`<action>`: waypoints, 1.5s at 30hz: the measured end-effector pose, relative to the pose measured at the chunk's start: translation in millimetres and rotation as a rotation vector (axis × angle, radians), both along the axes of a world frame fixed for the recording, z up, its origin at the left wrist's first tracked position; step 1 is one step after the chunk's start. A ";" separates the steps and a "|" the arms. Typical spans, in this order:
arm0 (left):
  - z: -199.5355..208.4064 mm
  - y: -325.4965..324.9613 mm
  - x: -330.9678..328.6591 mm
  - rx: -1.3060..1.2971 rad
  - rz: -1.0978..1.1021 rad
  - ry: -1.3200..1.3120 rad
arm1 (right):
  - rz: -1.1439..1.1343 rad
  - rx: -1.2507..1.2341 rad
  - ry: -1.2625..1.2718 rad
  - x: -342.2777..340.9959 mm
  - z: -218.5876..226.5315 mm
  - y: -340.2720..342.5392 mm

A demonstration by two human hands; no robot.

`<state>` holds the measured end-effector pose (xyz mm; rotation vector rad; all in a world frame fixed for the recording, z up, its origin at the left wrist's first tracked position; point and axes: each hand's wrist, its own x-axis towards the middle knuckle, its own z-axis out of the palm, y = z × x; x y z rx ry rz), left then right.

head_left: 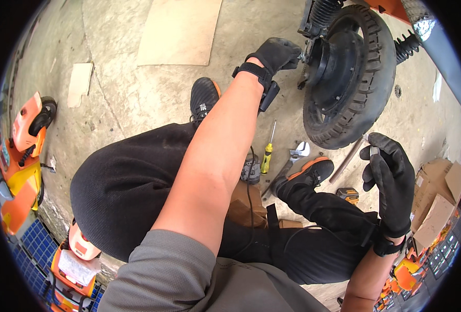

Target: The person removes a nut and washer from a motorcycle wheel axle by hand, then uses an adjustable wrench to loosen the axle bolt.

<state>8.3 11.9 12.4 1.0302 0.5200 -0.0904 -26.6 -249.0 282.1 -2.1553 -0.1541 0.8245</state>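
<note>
My left hand (276, 54), in a black glove, reaches forward to the hub side of a wheel (345, 78) with a knobbly black tyre. Its fingers are closed at a small shiny metal part by the axle; what they grip is hidden. To the right of the tyre's lower edge, my right hand (392, 182), also gloved, is raised with thumb and fingers pinched together. Something small and greyish may be between them, too small to name. Just left of it, a hammer (347, 160) lies on the floor. Shock absorber springs (324, 13) flank the wheel.
Between my feet lie a yellow screwdriver (267, 156), an adjustable wrench (287, 165) and a yellow-black power tool (348, 195). Cardboard sheets (181, 31) lie on the concrete ahead. An opened carton (438, 200) stands right. Orange vehicle parts (25, 130) line the left.
</note>
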 end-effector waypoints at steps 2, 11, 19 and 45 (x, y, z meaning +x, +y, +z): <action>1.5 0.3 0.9 0.023 -0.019 0.034 | 0.000 -0.018 -0.012 0.5 0.0 1.0; -0.4 2.1 -2.9 -0.008 -0.038 0.005 | -0.005 0.010 0.004 -1.3 0.8 1.6; -9.7 5.1 -8.9 -0.009 -0.008 0.006 | 0.013 0.053 -0.026 -1.7 0.7 2.2; -76.8 -115.3 -85.4 0.995 -0.642 0.274 | 0.160 0.007 0.029 -3.8 -7.5 5.2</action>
